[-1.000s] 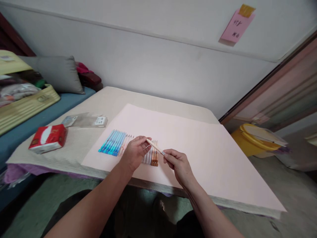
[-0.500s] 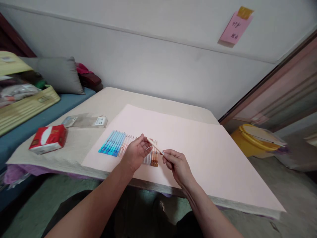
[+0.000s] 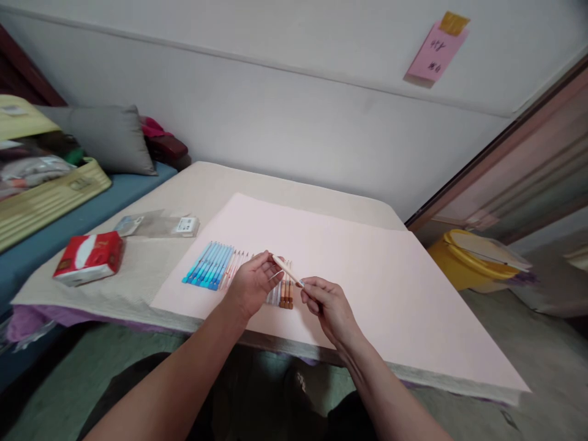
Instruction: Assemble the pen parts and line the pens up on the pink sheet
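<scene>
Above the pink sheet [image 3: 367, 288], a slim pale pen [image 3: 288, 268] is held slanting between my two hands. The fingers of my right hand [image 3: 327, 299] are closed on its lower right end. At the upper left end, the thumb and fingertips of my left hand [image 3: 254, 280] pinch the tip, with the other fingers curled. A row of pens lies below: blue pens [image 3: 209, 264] at the left, pale pink pens [image 3: 228, 269] beside them, and brown pens [image 3: 286, 294] at the right. My left hand hides the middle of the row.
Left on the cloth-covered table [image 3: 151, 269] are a red tissue pack [image 3: 89, 257] and a clear plastic wrapper [image 3: 158, 225]. A blue bench with a grey cushion [image 3: 108, 138] and yellow case [image 3: 55, 193] stands beyond. A yellow bucket [image 3: 452, 260] is on the floor at right.
Almost nothing differs. My left fingertips have shifted very slightly to the right at the pen's tip, and my right hand stays in place.
</scene>
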`<state>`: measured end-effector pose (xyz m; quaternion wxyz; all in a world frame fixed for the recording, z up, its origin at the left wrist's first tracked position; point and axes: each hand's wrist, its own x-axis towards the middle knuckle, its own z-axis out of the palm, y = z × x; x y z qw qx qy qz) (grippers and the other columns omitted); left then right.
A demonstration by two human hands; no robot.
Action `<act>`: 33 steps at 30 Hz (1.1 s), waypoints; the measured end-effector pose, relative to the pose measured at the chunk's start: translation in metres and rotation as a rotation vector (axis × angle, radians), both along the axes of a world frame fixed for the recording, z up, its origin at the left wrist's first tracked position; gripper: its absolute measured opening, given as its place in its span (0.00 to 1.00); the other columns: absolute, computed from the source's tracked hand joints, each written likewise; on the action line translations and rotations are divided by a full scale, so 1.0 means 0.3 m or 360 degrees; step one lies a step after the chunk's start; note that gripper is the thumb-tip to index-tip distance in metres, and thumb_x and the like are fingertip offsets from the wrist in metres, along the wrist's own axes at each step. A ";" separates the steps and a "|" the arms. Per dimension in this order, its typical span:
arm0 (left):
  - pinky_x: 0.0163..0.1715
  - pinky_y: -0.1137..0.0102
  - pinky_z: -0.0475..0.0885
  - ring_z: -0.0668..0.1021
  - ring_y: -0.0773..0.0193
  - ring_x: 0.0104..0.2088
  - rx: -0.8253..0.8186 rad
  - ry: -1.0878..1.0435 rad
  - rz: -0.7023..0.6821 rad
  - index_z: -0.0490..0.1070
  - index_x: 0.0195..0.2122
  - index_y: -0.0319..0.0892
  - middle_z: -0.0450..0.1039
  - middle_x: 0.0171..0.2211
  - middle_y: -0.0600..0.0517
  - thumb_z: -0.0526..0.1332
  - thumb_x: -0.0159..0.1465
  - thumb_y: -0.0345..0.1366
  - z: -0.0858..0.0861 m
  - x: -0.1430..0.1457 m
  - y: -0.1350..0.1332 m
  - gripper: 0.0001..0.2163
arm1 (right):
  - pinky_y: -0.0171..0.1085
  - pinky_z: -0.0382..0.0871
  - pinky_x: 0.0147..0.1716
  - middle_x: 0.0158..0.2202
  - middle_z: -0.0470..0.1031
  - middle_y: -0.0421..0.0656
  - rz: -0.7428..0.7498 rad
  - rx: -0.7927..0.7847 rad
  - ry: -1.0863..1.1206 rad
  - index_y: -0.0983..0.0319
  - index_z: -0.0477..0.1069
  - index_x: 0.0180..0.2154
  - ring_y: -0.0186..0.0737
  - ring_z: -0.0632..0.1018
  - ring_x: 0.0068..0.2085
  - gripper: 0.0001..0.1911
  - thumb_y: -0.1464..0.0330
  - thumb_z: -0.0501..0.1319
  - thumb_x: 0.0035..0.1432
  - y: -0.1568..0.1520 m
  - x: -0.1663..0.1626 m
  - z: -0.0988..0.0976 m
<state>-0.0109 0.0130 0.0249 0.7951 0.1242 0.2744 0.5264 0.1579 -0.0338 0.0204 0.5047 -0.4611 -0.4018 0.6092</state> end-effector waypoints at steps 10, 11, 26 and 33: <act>0.32 0.71 0.75 0.77 0.67 0.31 0.0014 0.0019 0.0008 0.69 0.31 0.38 0.75 0.32 0.48 0.59 0.60 0.32 -0.007 0.001 -0.001 0.03 | 0.32 0.39 0.18 0.19 0.67 0.38 0.0002 0.0013 -0.0044 0.66 0.74 0.30 0.24 0.54 0.17 0.09 0.66 0.63 0.50 -0.002 0.001 -0.001; 0.32 0.70 0.75 0.77 0.67 0.31 0.0016 0.0021 0.0011 0.69 0.31 0.38 0.75 0.32 0.48 0.59 0.60 0.32 -0.008 0.000 -0.001 0.03 | 0.32 0.39 0.18 0.19 0.67 0.38 -0.0001 0.0011 -0.0049 0.66 0.74 0.30 0.24 0.54 0.17 0.08 0.66 0.63 0.50 -0.002 0.000 0.000; 0.33 0.70 0.75 0.77 0.67 0.32 0.0068 0.0043 0.0012 0.69 0.31 0.37 0.75 0.32 0.48 0.58 0.61 0.31 -0.009 0.002 -0.003 0.03 | 0.33 0.38 0.18 0.19 0.67 0.38 -0.0001 0.0021 -0.0044 0.66 0.74 0.30 0.24 0.54 0.17 0.07 0.67 0.63 0.51 0.000 -0.001 -0.001; 0.39 0.68 0.74 0.77 0.60 0.43 0.0039 0.0028 0.0065 0.70 0.37 0.37 0.74 0.42 0.41 0.56 0.62 0.43 0.005 -0.006 0.007 0.13 | 0.32 0.40 0.18 0.19 0.67 0.37 0.0009 0.0046 -0.0170 0.65 0.74 0.31 0.25 0.54 0.18 0.08 0.66 0.62 0.51 -0.002 0.010 0.003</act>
